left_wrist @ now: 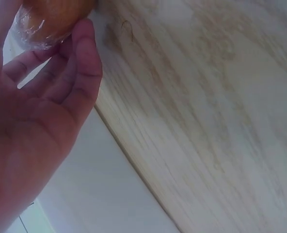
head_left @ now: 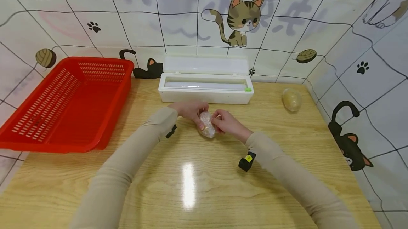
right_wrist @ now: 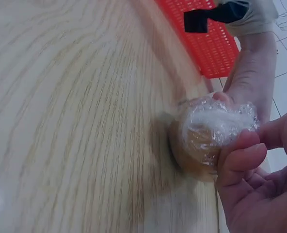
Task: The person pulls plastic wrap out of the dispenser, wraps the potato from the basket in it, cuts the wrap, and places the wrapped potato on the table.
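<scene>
A round, orange-brown item in crinkled cling film (head_left: 208,125) is between both hands over the wooden table, just in front of a white cling film dispenser (head_left: 205,96). My left hand (head_left: 191,111) grips it from the left, thumb on the near side. In the left wrist view, that hand's bent fingers (left_wrist: 87,58) touch the wrapped underside. From the right, my right hand (head_left: 227,121) pinches the bunched film between thumb and fingers, as the right wrist view shows around the cling film (right_wrist: 216,119). What kind of food lies under the film cannot be made out.
A red perforated basket (head_left: 108,115) stands at the left. The dispenser's lid (head_left: 205,65) is raised, with a roll inside and a green slider (head_left: 248,89) on its edge. Another film-wrapped yellowish round item (head_left: 291,100) lies at the back right. A cat-patterned covering (head_left: 178,27) backs the table.
</scene>
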A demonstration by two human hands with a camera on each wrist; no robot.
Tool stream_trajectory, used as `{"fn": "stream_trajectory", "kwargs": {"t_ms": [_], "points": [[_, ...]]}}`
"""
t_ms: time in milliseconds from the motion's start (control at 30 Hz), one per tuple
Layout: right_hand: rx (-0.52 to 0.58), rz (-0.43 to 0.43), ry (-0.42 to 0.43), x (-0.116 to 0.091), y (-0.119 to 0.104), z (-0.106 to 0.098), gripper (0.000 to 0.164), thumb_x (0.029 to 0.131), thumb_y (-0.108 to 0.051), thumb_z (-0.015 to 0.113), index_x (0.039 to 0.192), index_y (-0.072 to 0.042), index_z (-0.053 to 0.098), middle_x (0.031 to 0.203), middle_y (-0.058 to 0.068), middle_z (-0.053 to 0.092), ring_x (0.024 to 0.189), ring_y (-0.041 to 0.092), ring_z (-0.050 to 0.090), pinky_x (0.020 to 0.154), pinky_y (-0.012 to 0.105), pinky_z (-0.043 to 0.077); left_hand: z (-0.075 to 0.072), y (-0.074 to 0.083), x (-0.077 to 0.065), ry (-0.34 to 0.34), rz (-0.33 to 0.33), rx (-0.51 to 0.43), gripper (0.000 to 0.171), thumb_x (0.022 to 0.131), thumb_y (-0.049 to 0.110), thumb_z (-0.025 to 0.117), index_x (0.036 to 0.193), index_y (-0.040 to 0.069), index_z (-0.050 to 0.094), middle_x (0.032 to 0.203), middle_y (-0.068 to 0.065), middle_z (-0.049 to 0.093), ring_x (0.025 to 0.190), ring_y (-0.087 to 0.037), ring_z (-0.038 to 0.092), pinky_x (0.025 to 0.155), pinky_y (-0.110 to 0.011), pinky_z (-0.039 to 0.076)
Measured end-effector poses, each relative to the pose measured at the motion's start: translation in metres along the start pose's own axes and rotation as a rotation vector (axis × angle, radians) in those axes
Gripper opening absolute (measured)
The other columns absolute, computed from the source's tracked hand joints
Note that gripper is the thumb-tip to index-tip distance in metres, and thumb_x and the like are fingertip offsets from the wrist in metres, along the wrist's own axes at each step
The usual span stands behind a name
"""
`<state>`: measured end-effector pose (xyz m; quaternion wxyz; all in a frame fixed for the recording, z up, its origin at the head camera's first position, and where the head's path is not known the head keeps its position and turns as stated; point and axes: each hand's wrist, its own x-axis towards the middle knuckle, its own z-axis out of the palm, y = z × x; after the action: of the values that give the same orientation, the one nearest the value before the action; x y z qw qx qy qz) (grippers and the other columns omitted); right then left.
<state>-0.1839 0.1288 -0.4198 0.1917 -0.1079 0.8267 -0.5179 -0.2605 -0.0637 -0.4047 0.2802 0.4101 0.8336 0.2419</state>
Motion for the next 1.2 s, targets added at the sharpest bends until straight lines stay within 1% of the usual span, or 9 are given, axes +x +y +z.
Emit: {"fn": "stream_trajectory", "kwargs": {"t_ms": [100, 233, 333, 567, 767, 867, 967, 1067, 1200], "points": [[-0.046, -0.049, 0.072, -0.002, -0.002, 0.004, 0.013, 0.096, -0.011, 0.055, 0.103, 0.0, 0.051, 0.064, 0.004, 0.054, 0.052, 0.013, 0.047, 0.048, 0.024, 0.039, 0.0, -0.002, 0.001, 0.0, -0.004, -0.012, 0.049, 0.073, 0.022, 0.086, 0.101, 0.001, 0.051, 0.095, -0.007, 0.055, 0.086, -0.018, 0.048, 0.076, -0.028, 0.041], [-0.09, -0.185, 0.125, -0.004, -0.003, 0.007, 0.016, 0.092, -0.004, 0.061, 0.107, 0.001, 0.057, 0.088, 0.009, 0.063, 0.077, 0.017, 0.059, 0.068, 0.028, 0.05, 0.0, -0.003, 0.001, 0.001, -0.032, -0.033, 0.049, 0.073, 0.022, 0.086, 0.102, 0.002, 0.051, 0.096, -0.007, 0.054, 0.087, -0.018, 0.047, 0.076, -0.028, 0.041], [-0.076, -0.256, 0.109, -0.001, -0.003, 0.007, 0.019, 0.089, 0.004, 0.06, 0.107, 0.004, 0.059, 0.1, 0.014, 0.063, 0.093, 0.023, 0.059, 0.083, 0.034, 0.049, 0.001, -0.004, 0.001, -0.006, -0.046, -0.048, 0.05, 0.073, 0.023, 0.086, 0.103, 0.004, 0.051, 0.098, -0.007, 0.055, 0.089, -0.018, 0.048, 0.077, -0.029, 0.041], [-0.131, -0.281, 0.045, 0.003, -0.008, 0.004, 0.019, 0.085, 0.008, 0.063, 0.103, 0.004, 0.062, 0.097, 0.014, 0.064, 0.09, 0.024, 0.059, 0.082, 0.034, 0.05, 0.004, -0.007, 0.004, 0.01, -0.057, -0.074, 0.048, 0.074, 0.024, 0.086, 0.1, 0.004, 0.051, 0.094, -0.005, 0.054, 0.086, -0.016, 0.047, 0.074, -0.027, 0.04], [-0.35, -0.374, 0.186, 0.003, -0.008, 0.013, 0.012, 0.084, 0.003, 0.071, 0.096, 0.002, 0.07, 0.092, 0.01, 0.065, 0.086, 0.023, 0.063, 0.076, 0.031, 0.053, 0.003, 0.0, -0.003, 0.016, -0.11, -0.057, 0.052, 0.077, 0.028, 0.083, 0.105, -0.001, 0.05, 0.097, -0.008, 0.054, 0.089, -0.018, 0.048, 0.076, -0.028, 0.042], [-0.458, -0.401, 0.218, 0.001, -0.008, 0.015, 0.01, 0.085, -0.002, 0.073, 0.095, 0.0, 0.074, 0.092, 0.009, 0.064, 0.085, 0.022, 0.064, 0.074, 0.029, 0.053, 0.004, 0.002, -0.007, -0.001, -0.133, -0.067, 0.055, 0.081, 0.032, 0.079, 0.113, 0.0, 0.048, 0.106, -0.009, 0.055, 0.095, -0.019, 0.049, 0.081, -0.029, 0.043], [-0.539, -0.46, 0.209, -0.002, -0.006, 0.012, 0.012, 0.086, -0.003, 0.072, 0.097, 0.0, 0.075, 0.095, 0.011, 0.064, 0.088, 0.024, 0.063, 0.076, 0.032, 0.052, 0.006, 0.001, -0.01, -0.004, -0.12, -0.103, 0.055, 0.084, 0.032, 0.076, 0.118, 0.001, 0.045, 0.113, -0.011, 0.054, 0.1, -0.021, 0.05, 0.086, -0.032, 0.043], [-0.679, -0.556, 0.169, -0.007, -0.002, 0.009, 0.016, 0.088, -0.004, 0.07, 0.103, -0.001, 0.074, 0.101, 0.012, 0.062, 0.095, 0.025, 0.059, 0.079, 0.033, 0.051, 0.009, -0.001, -0.011, 0.011, -0.098, -0.146, 0.055, 0.085, 0.03, 0.076, 0.119, 0.001, 0.045, 0.117, -0.011, 0.055, 0.103, -0.021, 0.051, 0.089, -0.032, 0.043], [-0.822, -0.699, 0.118, -0.013, 0.004, 0.005, 0.021, 0.091, -0.004, 0.064, 0.11, 0.0, 0.071, 0.111, 0.014, 0.058, 0.102, 0.027, 0.053, 0.083, 0.034, 0.049, 0.012, -0.004, -0.012, 0.027, -0.086, -0.178, 0.052, 0.085, 0.03, 0.075, 0.117, 0.001, 0.046, 0.114, -0.011, 0.056, 0.101, -0.02, 0.053, 0.085, -0.031, 0.045]]}}
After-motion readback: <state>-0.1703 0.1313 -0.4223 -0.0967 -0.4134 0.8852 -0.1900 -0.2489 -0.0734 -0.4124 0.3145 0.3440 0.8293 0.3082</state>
